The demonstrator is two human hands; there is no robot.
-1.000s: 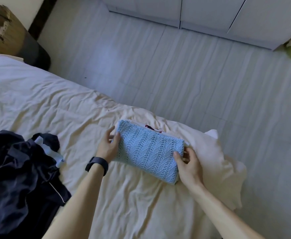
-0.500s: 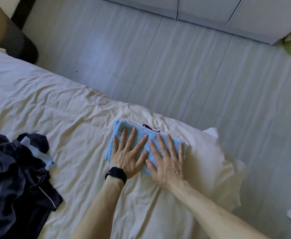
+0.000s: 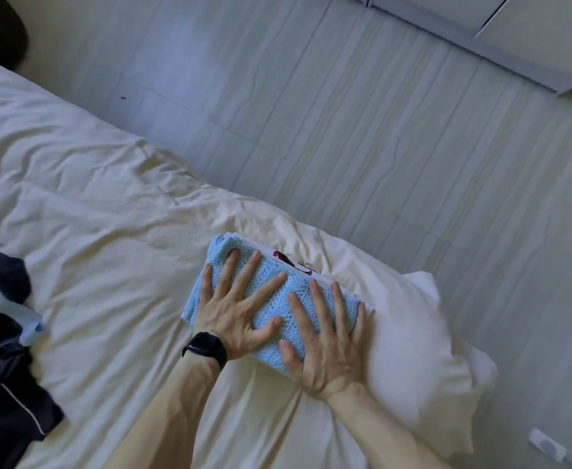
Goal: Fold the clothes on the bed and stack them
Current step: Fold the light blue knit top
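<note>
A: Cream bed, pillow at its corner. How far along?
B: The blue knit is folded, stacked on a white piece just left of the pillow. The dark clothes, far left of the pillow, look unfolded.
A: Hands?
B: Left hand and right hand press flat on the knit, fingers spread, gripping nothing.

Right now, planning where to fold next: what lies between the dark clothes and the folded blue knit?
Only bare, wrinkled cream bedsheet lies between the dark clothes and the blue knit, as the head view shows.
</note>
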